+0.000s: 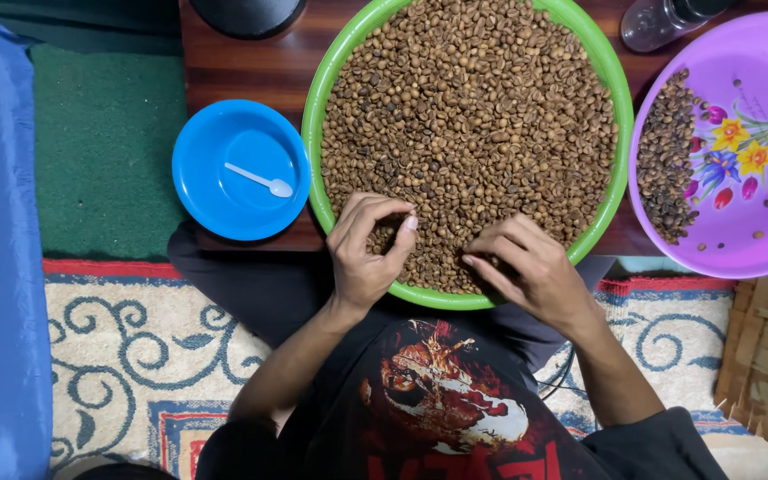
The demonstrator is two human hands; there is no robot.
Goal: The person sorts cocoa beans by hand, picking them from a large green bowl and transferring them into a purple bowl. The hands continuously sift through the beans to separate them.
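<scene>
Green tray of brown beans sitting on low wooden table, left hand pinching fingertips together over near rim, possibly on one bean, right hand raking with loose fingers, risking beans spilling over the edge into the lap.

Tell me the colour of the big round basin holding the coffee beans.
Bright green basin, seen best in the head view, filled with brown beans.

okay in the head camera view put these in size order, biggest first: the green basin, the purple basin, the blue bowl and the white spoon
1. Green basin.
2. Purple basin, partly cut off by the frame edge, so its rank against green is unsure.
3. Blue bowl.
4. White spoon.
</scene>
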